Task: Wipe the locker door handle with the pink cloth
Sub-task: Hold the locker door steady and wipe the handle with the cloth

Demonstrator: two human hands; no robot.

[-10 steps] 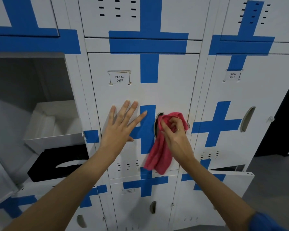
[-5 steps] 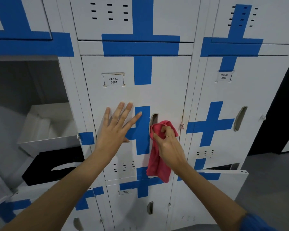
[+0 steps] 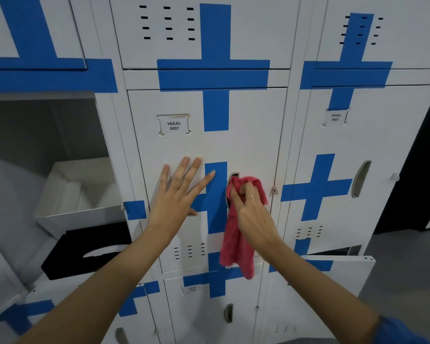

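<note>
Slid downward along the handle since a second ago, right hand (image 3: 252, 214) with pink cloth (image 3: 237, 244); bared the top of the recess where the bunched fabric had covered it. Fingers curled tight, pinching a wad of the cloth and pressing it into the locker door handle (image 3: 231, 181), a vertical recessed pull on the door labelled YAKAL 0007 (image 3: 174, 125). Only the upper rim of the pull visible above the knuckles; lower part hidden behind cloth and hand. Thin ring (image 3: 250, 196) noted on one finger of the gripping hand. Loose tail of the cloth hung straight down below the grip, past the door's bottom edge and over the top of the door beneath. Just left of the grip, blue tape cross (image 3: 215, 194) on the door face; further left, left hand (image 3: 179, 194) laid flat against the door, fingers spread wide, holding nothing, index tip touching the tape's edge. Small lock tab (image 3: 274, 189) just right of the grip, at the door's edge. Well right of the grip, neighbouring door's handle (image 3: 361, 178), untouched. Far left of the grip, open compartment with white box (image 3: 85, 194) above a black item (image 3: 67, 256). Blue sleeve (image 3: 397, 331) at the right forearm's lower end.
</note>
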